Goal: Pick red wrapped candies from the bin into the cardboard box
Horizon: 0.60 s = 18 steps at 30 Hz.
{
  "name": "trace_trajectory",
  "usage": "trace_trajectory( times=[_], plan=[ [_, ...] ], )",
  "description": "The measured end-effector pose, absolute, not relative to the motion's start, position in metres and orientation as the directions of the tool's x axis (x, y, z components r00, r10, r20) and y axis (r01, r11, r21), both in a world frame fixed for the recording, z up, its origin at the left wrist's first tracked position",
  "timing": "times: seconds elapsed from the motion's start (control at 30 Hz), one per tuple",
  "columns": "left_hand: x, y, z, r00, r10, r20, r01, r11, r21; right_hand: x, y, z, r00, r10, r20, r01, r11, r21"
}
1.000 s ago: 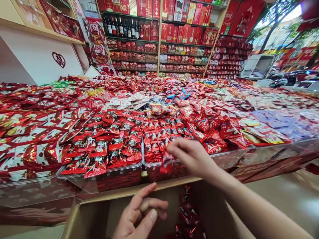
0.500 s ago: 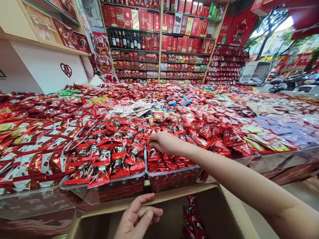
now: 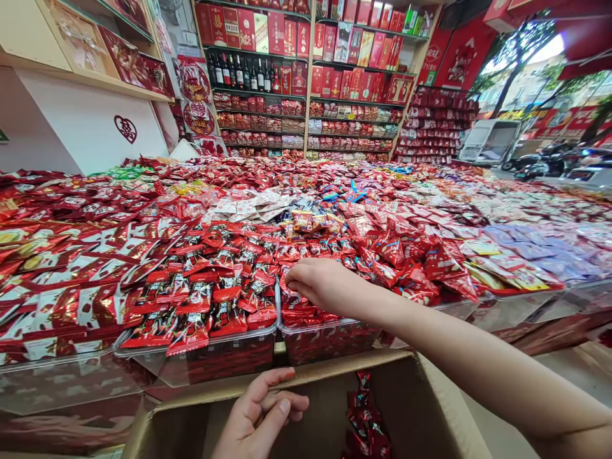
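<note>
My right hand (image 3: 325,284) reaches down over a clear bin (image 3: 329,328) of small red-wrapped candies (image 3: 306,313). Its fingers are bent together at the candies, and their tips are partly hidden, so whatever they grip cannot be made out. My left hand (image 3: 265,411) hovers above an open cardboard box (image 3: 329,368), near its far edge. Its fingers are loosely curled and apart, the thumb close to them, with nothing visible in them. Inside the box, a dark red cluster of wrapped candies (image 3: 367,417) lies to the right of my left hand.
Left of the bin stands another clear bin (image 3: 239,341) heaped with red and black packets (image 3: 198,293). Triangular red packets (image 3: 442,264) and lilac packets (image 3: 540,245) lie to the right. Shelves with red boxes (image 3: 275,32) and bottles (image 3: 239,73) stand behind the candy display.
My right hand has lowered slightly among the candies, and its fingers look more closed. My left hand has barely moved. The view has shifted a little.
</note>
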<state>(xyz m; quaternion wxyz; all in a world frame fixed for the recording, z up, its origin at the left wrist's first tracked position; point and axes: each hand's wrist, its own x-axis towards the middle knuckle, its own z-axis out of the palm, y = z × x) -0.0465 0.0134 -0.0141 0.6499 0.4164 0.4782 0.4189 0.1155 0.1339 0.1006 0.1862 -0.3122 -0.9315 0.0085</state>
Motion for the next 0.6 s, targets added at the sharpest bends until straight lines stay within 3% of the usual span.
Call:
trace_trajectory(
  times=[0.17,0.27,0.6],
  plan=[
    [-0.046,0.013,-0.013,0.179,0.944,-0.278,-0.114,0.301,0.947,0.116,0.124,0.096,-0.746,0.564,0.353,0.613,0.789,0.034],
    [-0.046,0.012,-0.012,0.161,0.949,-0.270,-0.098,0.287,0.953,0.117,0.118,0.093,-0.767,0.554,0.324,0.605,0.793,0.075],
    [-0.046,0.012,-0.013,0.162,0.947,-0.277,-0.086,0.293,0.952,0.119,0.117,0.086,-0.745,0.568,0.350,0.539,0.821,-0.188]
  ],
)
